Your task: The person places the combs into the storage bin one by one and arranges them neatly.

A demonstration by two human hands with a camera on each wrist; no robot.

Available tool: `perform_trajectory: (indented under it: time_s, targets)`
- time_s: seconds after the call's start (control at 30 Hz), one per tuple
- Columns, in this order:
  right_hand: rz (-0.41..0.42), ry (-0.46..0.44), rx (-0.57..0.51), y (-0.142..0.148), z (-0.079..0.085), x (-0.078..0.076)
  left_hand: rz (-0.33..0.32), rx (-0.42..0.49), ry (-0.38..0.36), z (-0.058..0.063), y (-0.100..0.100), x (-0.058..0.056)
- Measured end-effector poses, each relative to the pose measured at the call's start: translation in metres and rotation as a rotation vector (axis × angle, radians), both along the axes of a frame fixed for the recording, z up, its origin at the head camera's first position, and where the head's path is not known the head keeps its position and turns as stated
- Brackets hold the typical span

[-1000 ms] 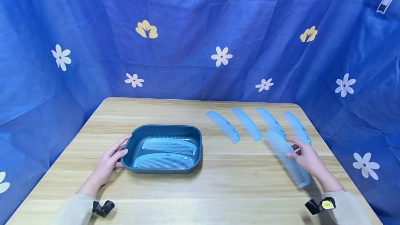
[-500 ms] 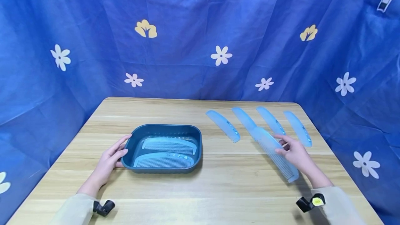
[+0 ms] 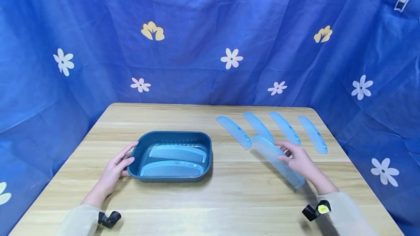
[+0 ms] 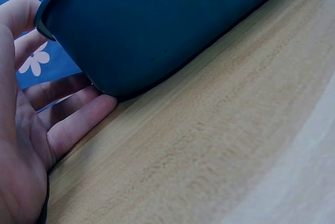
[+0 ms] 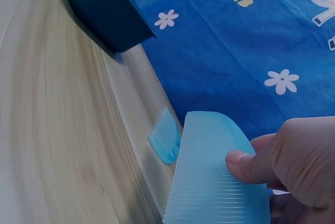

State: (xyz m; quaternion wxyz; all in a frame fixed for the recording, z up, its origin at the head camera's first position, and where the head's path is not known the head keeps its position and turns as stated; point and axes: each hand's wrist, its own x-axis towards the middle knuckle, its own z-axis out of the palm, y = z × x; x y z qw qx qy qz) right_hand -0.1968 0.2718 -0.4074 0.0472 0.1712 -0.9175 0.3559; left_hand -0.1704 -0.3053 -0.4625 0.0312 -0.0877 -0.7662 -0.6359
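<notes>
With its thumb and fingers, my right hand point(image 3: 296, 161) pinches a light blue translucent comb point(image 3: 273, 157) by its curved back. In the right wrist view the comb point(image 5: 209, 177) is held above the table, thumb on its near face, teeth toward the left. Its far end overlaps another comb point(image 3: 259, 123) in the head view. My left hand point(image 3: 113, 166) rests at the left side of a dark teal basin point(image 3: 168, 179), fingertips against its rim and outer wall. Inside the basin lie two similar combs, a rear one point(image 3: 177, 152) and a front one point(image 3: 172, 169).
At the back right of the wooden table point(image 3: 229, 207) more combs lie slanted in a row, among them a left one point(image 3: 233, 132), a third one point(image 3: 284, 128) and a right one point(image 3: 313, 136). Blue curtain point(image 3: 197, 46) surrounds the table's back and sides.
My right hand has moved left with the comb, past the combs at the back right, toward the basin. The left hand and the basin have stayed in place.
</notes>
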Motion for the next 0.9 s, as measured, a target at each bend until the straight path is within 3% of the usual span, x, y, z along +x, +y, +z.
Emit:
perform_trajectory:
  time_s: [0.43,0.9]
  targets:
    - [0.076,0.036,-0.075,-0.028,0.002,-0.005,0.007,-0.007,-0.007,0.000,0.000,0.000]
    - [0.153,0.100,-0.082,-0.055,0.008,-0.012,0.006,-0.002,-0.007,0.001,0.000,0.001]
